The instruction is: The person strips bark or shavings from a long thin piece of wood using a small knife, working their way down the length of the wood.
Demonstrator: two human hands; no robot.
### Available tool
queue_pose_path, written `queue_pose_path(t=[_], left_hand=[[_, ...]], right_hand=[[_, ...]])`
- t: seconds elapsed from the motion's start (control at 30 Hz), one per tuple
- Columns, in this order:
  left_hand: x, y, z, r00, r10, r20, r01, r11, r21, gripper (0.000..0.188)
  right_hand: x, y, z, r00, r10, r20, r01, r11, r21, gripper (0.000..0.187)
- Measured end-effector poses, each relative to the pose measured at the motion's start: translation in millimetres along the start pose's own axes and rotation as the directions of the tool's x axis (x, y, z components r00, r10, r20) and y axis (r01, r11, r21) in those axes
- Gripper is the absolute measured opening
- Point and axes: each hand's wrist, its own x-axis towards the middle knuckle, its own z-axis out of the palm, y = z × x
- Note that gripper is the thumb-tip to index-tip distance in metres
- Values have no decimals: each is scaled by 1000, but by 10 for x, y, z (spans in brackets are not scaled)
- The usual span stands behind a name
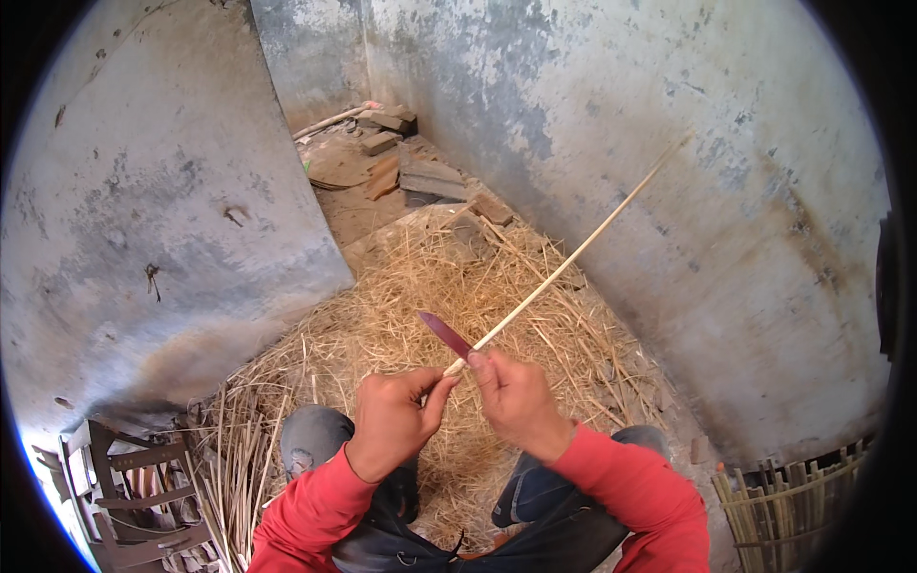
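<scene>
A long, thin, pale bamboo strip (pixel 554 276) slants up and away to the right, in front of the wall. My left hand (pixel 401 411) pinches its near end between thumb and fingers. Close beside it, my right hand (pixel 516 399) is closed round a knife (pixel 445 333), whose dark reddish blade points up to the left and crosses the strip near my right thumb. The handle is hidden inside my fist. My right thumb lies along the strip where the blade meets it; whether the edge is cutting in is too small to tell.
Straw-like shavings (pixel 401 306) cover the floor between my knees and the walls. Bricks (pixel 430 180) are piled beyond a doorway. Long split strips (pixel 244 430) and a brown chair (pixel 143 497) lie at left. A slatted bamboo basket (pixel 793 506) stands at right.
</scene>
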Motion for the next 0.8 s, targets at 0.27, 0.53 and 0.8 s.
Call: queue_pose_path(t=[0.27,0.53,0.8], left_hand=[[-44,35,-12,997,28,-68,-25,999,45,10],[-23,53,56,990,75,-122,-67,995,68,9],[-9,99,89,976,140,-164,-113,980,163,10]], right_hand=[[57,-57,-42,999,-13,35,14,999,-40,37],[16,-93,21,997,-70,28,71,997,-29,37],[56,-73,52,998,-39,-51,38,999,-27,37]])
